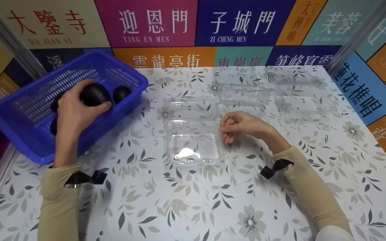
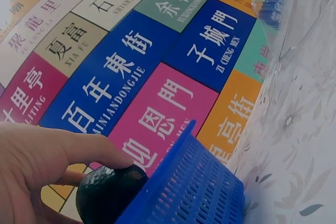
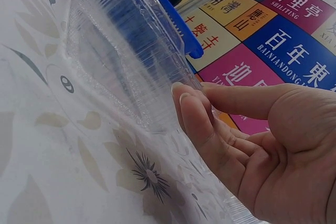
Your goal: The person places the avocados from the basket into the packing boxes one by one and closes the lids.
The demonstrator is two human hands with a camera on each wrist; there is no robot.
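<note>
My left hand (image 1: 73, 107) grips a dark avocado (image 1: 94, 95) over the blue basket (image 1: 22, 152), thumb on one side and fingers on the other. Its bumpy skin shows on the avocado (image 2: 111, 192) in the left wrist view. More dark avocados lie in the basket, one (image 1: 122, 93) at the right end and others partly hidden behind my left hand. With thumb and fingertips, my right hand (image 1: 245, 126) pinches the right edge of an opened clear plastic box (image 1: 194, 145). In the right wrist view the clear box (image 3: 126, 51) reaches from those fingertips towards the basket.
Behind my right hand stands another clear plastic box (image 1: 243, 95). A further clear box (image 1: 305, 97) lies at the back right. The flower-patterned tabletop (image 1: 179, 207) meets panels with printed lettering (image 1: 152, 23) at the back and sides.
</note>
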